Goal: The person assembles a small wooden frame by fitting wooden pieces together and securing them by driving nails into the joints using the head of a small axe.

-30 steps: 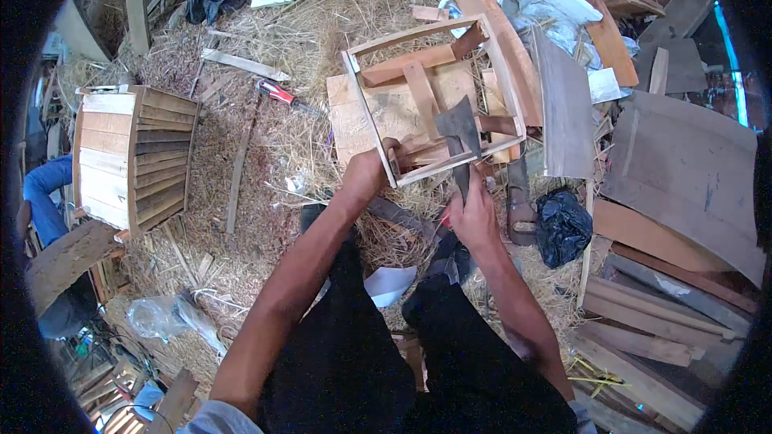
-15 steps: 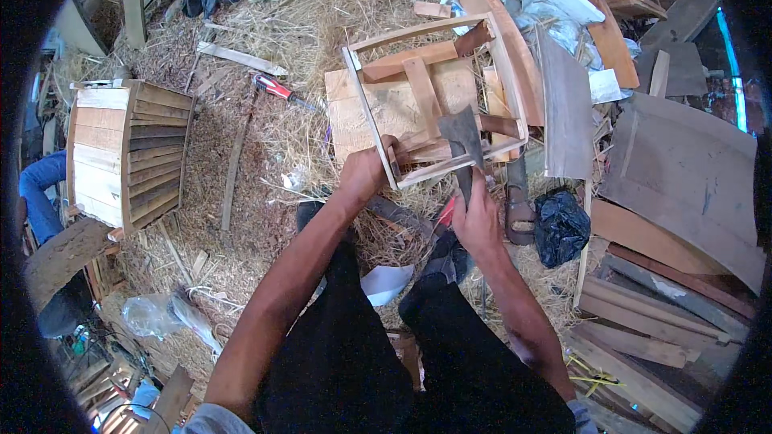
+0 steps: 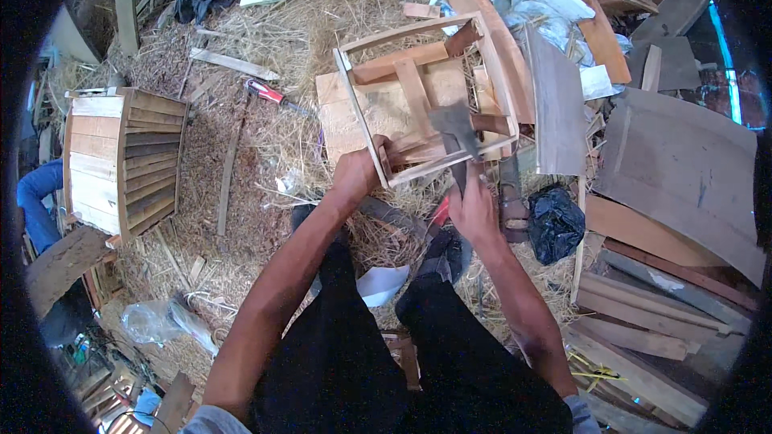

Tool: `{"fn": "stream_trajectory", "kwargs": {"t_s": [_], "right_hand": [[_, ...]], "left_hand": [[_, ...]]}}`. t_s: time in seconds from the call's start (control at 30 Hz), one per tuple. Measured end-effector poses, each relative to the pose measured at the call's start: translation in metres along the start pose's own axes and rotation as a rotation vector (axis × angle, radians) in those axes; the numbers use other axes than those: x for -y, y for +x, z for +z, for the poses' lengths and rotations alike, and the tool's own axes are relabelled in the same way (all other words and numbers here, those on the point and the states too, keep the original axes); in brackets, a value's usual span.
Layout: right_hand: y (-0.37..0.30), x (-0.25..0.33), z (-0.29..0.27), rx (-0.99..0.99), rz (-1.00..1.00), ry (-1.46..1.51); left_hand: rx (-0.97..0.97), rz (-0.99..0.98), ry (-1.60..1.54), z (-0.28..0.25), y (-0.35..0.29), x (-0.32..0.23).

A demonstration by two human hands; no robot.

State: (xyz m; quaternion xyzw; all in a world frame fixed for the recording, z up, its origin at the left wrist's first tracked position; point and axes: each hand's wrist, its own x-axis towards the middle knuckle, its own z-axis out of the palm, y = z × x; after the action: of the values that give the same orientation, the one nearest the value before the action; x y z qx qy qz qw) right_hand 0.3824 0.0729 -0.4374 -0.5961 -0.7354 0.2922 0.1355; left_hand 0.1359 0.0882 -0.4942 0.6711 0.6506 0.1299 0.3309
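Observation:
A small open wooden frame (image 3: pixel 360 108) of thin slats lies tilted over a pale wooden board (image 3: pixel 338 124) in front of me. My left hand (image 3: pixel 358 175) is closed around the frame's near left corner, its fingertips partly hidden behind the slat. In my right hand (image 3: pixel 476 213) is a hatchet (image 3: pixel 455 130), gripped by its handle. The dark, motion-blurred hatchet head is over the frame's near right part; whether it touches the wood I cannot tell.
A slatted wooden crate (image 3: pixel 96 157) stands at the left, with a person's blue-clad leg (image 3: pixel 36 201) behind it. A red-handled screwdriver (image 3: pixel 267 92) lies on the straw. At the right are a black plastic bag (image 3: pixel 555 225), curved boards (image 3: pixel 675 165) and stacked planks (image 3: pixel 643 313).
The hatchet head has dropped slightly toward the frame's near side and become blurred. My left hand keeps its hold on the corner. The whole view has shifted a little.

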Motion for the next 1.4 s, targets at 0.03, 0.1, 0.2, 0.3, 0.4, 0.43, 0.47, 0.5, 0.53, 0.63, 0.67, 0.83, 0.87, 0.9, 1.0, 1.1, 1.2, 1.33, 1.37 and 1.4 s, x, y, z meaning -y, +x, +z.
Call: {"fn": "stream_trajectory", "kwargs": {"t_s": [0.03, 0.1, 0.2, 0.3, 0.4, 0.43, 0.47, 0.5, 0.53, 0.63, 0.67, 0.83, 0.87, 0.9, 1.0, 1.1, 1.2, 1.33, 1.37, 1.4], "right_hand": [[-0.002, 0.002, -0.001, -0.035, -0.012, 0.072], [-0.004, 0.009, -0.004, 0.089, 0.102, 0.025], [0.000, 0.009, -0.008, 0.266, 0.283, -0.070], [-0.006, -0.016, 0.000, 0.020, -0.049, 0.013], [-0.008, -0.005, 0.001, -0.048, 0.004, 0.057], [-0.003, 0.001, -0.001, 0.082, 0.112, 0.002], [0.000, 0.006, -0.002, 0.212, 0.219, -0.053], [0.001, 0.002, -0.001, 0.182, 0.216, -0.058], [-0.002, -0.005, 0.001, 0.177, 0.215, -0.058], [-0.013, -0.013, -0.002, -0.009, 0.045, 0.071], [-0.012, -0.016, -0.004, -0.008, 0.048, 0.068], [0.002, -0.016, -0.008, 0.178, 0.153, -0.055], [0.000, -0.015, -0.007, 0.176, 0.154, -0.056], [-0.005, -0.013, -0.006, 0.090, 0.082, 0.020], [-0.001, -0.017, -0.006, 0.117, 0.101, 0.055], [0.000, -0.020, -0.008, 0.152, 0.117, 0.032], [-0.003, -0.029, 0.001, 0.049, -0.022, 0.037], [0.001, -0.035, -0.001, 0.094, -0.009, -0.040], [0.002, -0.043, 0.002, 0.013, -0.088, -0.066], [0.004, -0.036, 0.003, 0.011, -0.093, -0.056]], "left_hand": [[-0.004, 0.017, 0.007, 0.001, 0.000, 0.002], [0.021, 0.011, -0.047, -0.003, 0.000, 0.003], [0.055, 0.037, 0.007, -0.008, -0.002, -0.004], [-0.009, -0.008, -0.034, -0.004, 0.003, -0.009], [0.018, 0.012, -0.059, -0.007, 0.002, -0.006], [0.021, 0.029, -0.039, -0.008, 0.000, 0.001], [0.024, 0.046, -0.019, -0.007, -0.002, 0.006], [0.018, 0.052, -0.020, -0.002, 0.001, 0.007], [0.017, 0.017, 0.005, 0.001, 0.002, 0.008], [0.050, -0.025, 0.006, -0.001, 0.005, -0.004], [0.081, -0.030, -0.017, -0.004, 0.007, -0.010], [0.079, -0.015, 0.069, -0.014, 0.005, -0.007], [0.080, -0.012, 0.069, -0.013, 0.005, -0.006], [0.075, 0.018, 0.040, -0.013, 0.004, -0.006], [0.090, 0.034, 0.058, -0.012, 0.004, -0.008], [0.073, 0.029, 0.016, -0.013, 0.005, -0.006], [0.054, 0.076, 0.048, -0.009, 0.009, -0.002], [0.081, 0.064, 0.006, -0.011, 0.006, -0.008], [0.049, 0.097, 0.018, -0.012, 0.005, -0.012], [0.015, 0.117, 0.047, -0.020, 0.003, -0.011]]}}
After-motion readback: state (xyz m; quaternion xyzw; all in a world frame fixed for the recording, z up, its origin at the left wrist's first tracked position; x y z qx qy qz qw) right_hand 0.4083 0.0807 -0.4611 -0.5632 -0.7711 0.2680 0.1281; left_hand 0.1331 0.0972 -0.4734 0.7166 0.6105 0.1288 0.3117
